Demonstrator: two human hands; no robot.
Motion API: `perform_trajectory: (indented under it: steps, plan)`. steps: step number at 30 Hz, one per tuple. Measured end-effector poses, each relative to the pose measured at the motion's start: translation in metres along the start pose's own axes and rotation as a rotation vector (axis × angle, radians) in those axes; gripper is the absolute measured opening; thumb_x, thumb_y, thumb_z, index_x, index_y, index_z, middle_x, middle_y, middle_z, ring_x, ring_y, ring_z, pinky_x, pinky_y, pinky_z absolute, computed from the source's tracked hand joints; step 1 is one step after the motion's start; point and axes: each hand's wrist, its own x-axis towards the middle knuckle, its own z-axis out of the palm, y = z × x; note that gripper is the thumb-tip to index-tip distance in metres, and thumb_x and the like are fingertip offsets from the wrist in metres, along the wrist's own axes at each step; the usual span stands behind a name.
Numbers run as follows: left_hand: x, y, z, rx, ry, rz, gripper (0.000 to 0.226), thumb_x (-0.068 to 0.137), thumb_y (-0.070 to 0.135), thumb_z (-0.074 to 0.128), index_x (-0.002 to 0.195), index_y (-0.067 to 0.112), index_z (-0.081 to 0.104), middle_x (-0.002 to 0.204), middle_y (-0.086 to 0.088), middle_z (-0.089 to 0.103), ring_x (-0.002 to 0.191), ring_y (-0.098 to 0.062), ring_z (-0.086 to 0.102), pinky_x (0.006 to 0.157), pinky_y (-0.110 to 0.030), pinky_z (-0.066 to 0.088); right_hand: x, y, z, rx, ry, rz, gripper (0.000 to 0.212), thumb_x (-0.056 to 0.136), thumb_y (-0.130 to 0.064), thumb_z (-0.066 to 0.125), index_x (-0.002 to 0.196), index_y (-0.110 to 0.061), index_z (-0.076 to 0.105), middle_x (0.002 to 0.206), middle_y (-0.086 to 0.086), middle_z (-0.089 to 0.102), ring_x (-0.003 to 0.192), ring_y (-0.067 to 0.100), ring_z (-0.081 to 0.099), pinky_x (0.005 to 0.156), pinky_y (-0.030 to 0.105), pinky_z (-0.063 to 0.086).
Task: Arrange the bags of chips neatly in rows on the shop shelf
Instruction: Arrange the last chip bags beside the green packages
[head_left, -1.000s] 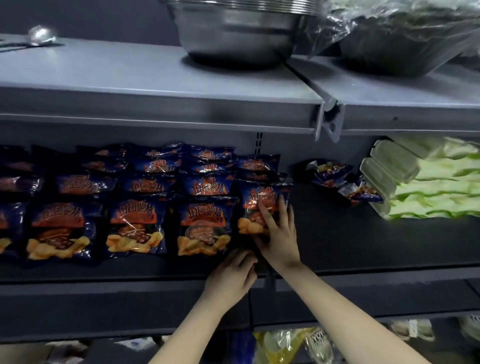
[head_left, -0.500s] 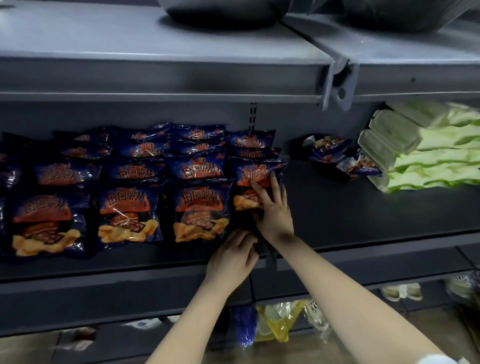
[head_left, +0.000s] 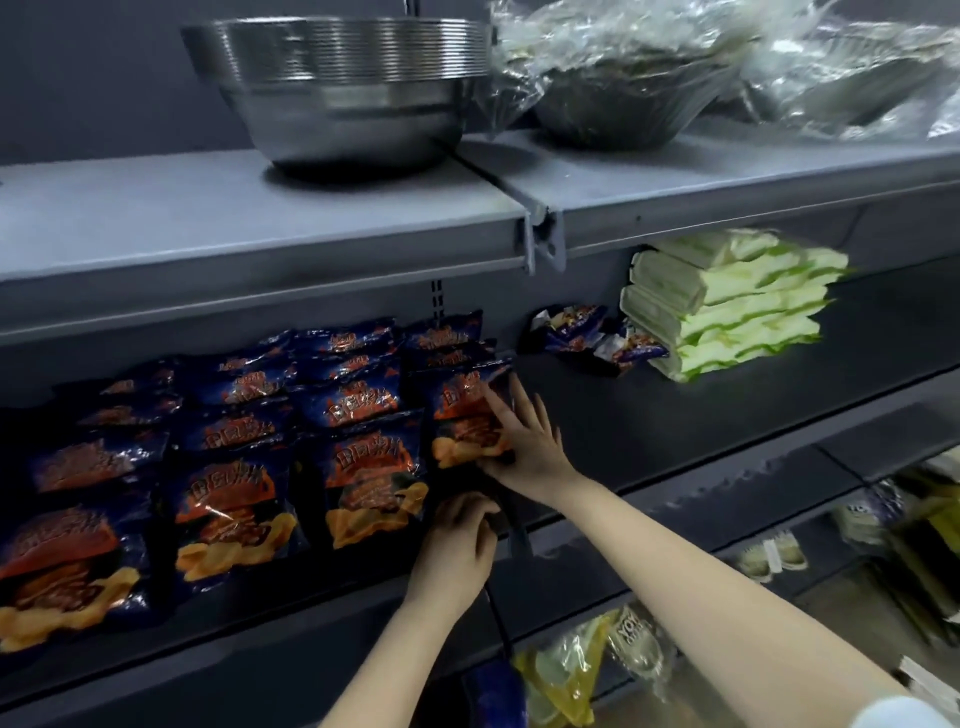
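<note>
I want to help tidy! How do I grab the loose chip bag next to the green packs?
Probably pinch the loose chip bag by its near edge, reaching in from the front. It lies low beside the green packs, the upper shelf covers it, and bare shelf board lies before it.

Dark blue, glossy bags of chips (head_left: 358, 405), each with an orange-red lettered band and golden chips pictured, lie face-up on the dark grey shelf (head_left: 675, 415) in columns running front to back, each bag overlapping the one behind it. The front bag (head_left: 462, 410) of the rightmost column sits further back than its neighbours, tilted slightly, with the right hand (head_left: 524, 441) spread flat on it and the left hand (head_left: 457, 545) curled at its lower edge. Two crumpled loose bags (head_left: 587, 332) lie apart to the right, near the back wall
</note>
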Motion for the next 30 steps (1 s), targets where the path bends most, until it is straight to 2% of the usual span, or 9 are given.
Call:
perform_trajectory:
  steps: [6,11,13,15,17,20,23,26,30]
  plan:
    - [0.014,0.025,0.002,-0.103,0.01,0.14,0.024,0.086,0.007,0.055,0.107,0.015,0.063,0.115,0.0,0.059,0.107,-0.016,0.052,0.091,-0.029,0.043,-0.033,0.03,-0.009,0.097,0.239,0.167,0.082,0.087,-0.027,0.057,0.142,-0.054,0.002,0.156,-0.012,-0.017,0.145,0.03,-0.011,0.113,0.06,0.011]
    - [0.041,0.053,0.021,-0.179,0.027,0.211,0.022,0.085,0.008,0.05,0.103,0.014,0.063,0.11,0.003,0.059,0.104,-0.011,0.052,0.09,-0.022,0.039,-0.038,0.073,-0.02,0.093,0.378,0.209,0.076,0.087,-0.016,0.053,0.146,-0.043,0.013,0.159,0.002,-0.006,0.145,0.033,-0.005,0.115,0.054,0.012]
    - [0.055,0.061,0.03,-0.173,0.024,0.236,0.025,0.085,0.015,0.045,0.103,0.015,0.062,0.11,0.004,0.059,0.104,-0.009,0.052,0.09,-0.019,0.039,-0.027,0.092,-0.032,0.125,0.403,0.215,0.077,0.085,-0.011,0.052,0.148,-0.039,0.015,0.159,0.003,-0.004,0.146,0.03,-0.005,0.116,0.051,0.014]
    - [0.076,0.066,0.039,-0.164,0.04,0.243,0.022,0.085,0.013,0.05,0.104,0.015,0.062,0.112,0.003,0.059,0.106,-0.01,0.054,0.091,-0.017,0.04,-0.012,0.111,-0.047,0.154,0.43,0.223,0.078,0.083,-0.007,0.052,0.149,-0.032,0.018,0.159,0.002,-0.001,0.146,0.028,-0.002,0.116,0.047,0.019]
    - [0.102,0.074,0.048,-0.161,0.058,0.18,0.024,0.084,0.006,0.058,0.106,0.016,0.061,0.113,0.002,0.06,0.106,-0.013,0.056,0.089,-0.015,0.038,0.006,0.128,-0.062,0.147,0.44,0.216,0.074,0.082,-0.007,0.054,0.148,-0.021,0.022,0.159,0.004,0.005,0.146,0.025,0.0,0.115,0.044,0.021]
    - [0.139,0.091,0.064,-0.232,0.059,-0.048,0.028,0.087,0.011,0.059,0.114,0.019,0.058,0.115,0.0,0.06,0.105,-0.015,0.058,0.08,-0.018,0.041,0.028,0.149,-0.087,0.117,0.403,0.196,0.06,0.086,-0.013,0.056,0.142,-0.009,0.034,0.157,0.006,0.011,0.146,0.02,0.002,0.115,0.038,0.023]
    - [0.174,0.107,0.085,-0.315,0.096,-0.182,0.034,0.088,0.014,0.06,0.121,0.018,0.053,0.111,-0.004,0.063,0.102,-0.018,0.061,0.077,-0.023,0.045,0.039,0.166,-0.113,0.038,0.319,0.105,0.047,0.091,-0.011,0.052,0.137,-0.004,0.042,0.155,0.009,0.016,0.146,0.024,0.004,0.115,0.028,0.018]
    - [0.199,0.123,0.104,-0.41,0.125,-0.276,0.048,0.09,0.02,0.059,0.135,0.022,0.042,0.113,-0.009,0.062,0.103,-0.022,0.061,0.081,-0.031,0.05,0.043,0.183,-0.135,0.061,0.284,0.038,0.054,0.092,-0.011,0.051,0.143,-0.006,0.034,0.157,0.007,0.01,0.147,0.023,0.002,0.113,0.022,0.016]
    - [0.234,0.128,0.129,-0.308,0.063,-0.365,0.055,0.09,0.033,0.057,0.14,0.028,0.036,0.119,-0.011,0.062,0.106,-0.028,0.061,0.083,-0.038,0.051,0.046,0.207,-0.155,0.078,0.193,-0.027,0.057,0.091,-0.014,0.055,0.143,-0.013,0.034,0.157,0.003,0.006,0.145,0.014,0.009,0.109,0.015,0.018]
